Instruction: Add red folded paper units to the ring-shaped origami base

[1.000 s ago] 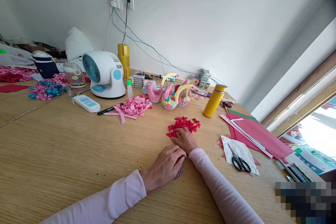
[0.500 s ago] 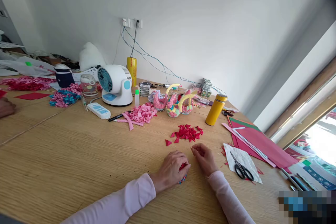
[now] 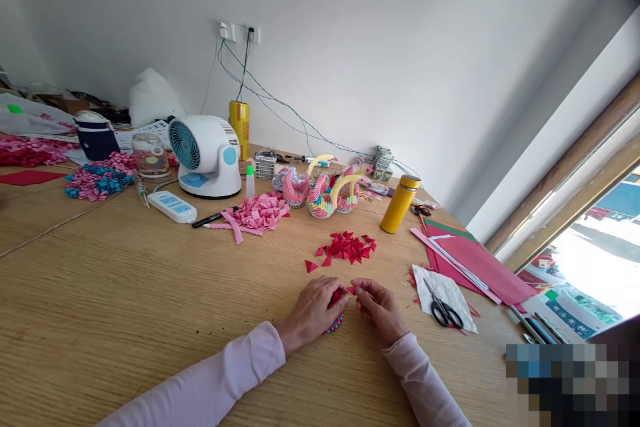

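While a wide stretch of bare wooden table [image 3: 125, 293] lies open to the left of the person's sleeves, clutter lines its far edge: a white desk fan [image 3: 205, 155], a yellow canister [image 3: 240, 120] whose print is too small to read, folded paper swans [image 3: 325, 190] and a yellow flask [image 3: 399, 203]. Red paper sheets [image 3: 480, 260] reach toward the right edge, with scissors [image 3: 443, 310] on a white scrap just beside them. Near the front edge, the left hand [image 3: 313, 313] cups a small multicoloured paper model [image 3: 336, 321] resting on the table, while the right hand [image 3: 383, 307] pinches a red paper triangle [image 3: 351, 290] against it. Loose red triangles [image 3: 347, 247] lie in a pile just beyond the hands.
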`<state>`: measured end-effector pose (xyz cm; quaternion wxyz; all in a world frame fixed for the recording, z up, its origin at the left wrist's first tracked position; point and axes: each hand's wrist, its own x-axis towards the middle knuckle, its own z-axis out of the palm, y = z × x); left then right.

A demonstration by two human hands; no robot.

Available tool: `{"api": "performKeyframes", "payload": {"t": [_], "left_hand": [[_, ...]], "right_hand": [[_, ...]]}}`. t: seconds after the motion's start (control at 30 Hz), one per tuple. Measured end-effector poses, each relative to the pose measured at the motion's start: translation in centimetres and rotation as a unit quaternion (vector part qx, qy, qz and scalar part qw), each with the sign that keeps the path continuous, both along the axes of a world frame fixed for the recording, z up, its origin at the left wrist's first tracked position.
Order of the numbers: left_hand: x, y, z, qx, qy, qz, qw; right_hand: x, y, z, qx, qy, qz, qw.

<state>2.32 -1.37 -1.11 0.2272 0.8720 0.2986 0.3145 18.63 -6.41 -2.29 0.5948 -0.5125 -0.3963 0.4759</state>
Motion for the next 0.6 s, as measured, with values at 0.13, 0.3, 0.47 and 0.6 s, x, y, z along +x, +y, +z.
{"api": "performKeyframes", "payload": {"t": [0.13,0.3,0.47,0.6], "left_hand": [[0.0,0.0,0.1,-0.005,-0.001,0.005,1.000],[0.0,0.0,0.3,0.007,0.002,0.009,1.000],[0.1,0.0,0.1,0.019,0.011,0.007,1.000],[0.2,0.1,-0.2,0.012,0.011,0.003,1.000]], "right_hand": [[-0.1,-0.1,0.1,0.009,0.027,0.009,1.000],[-0.5,-0.1,-0.1,0.007,0.045,0.029,0.999],[-1.9,-0.1,-0.3,-0.015,0.154,-0.023,0.988],[-3.1,-0.2,-0.4,-0.071,0.238,-0.066,0.967]]}}
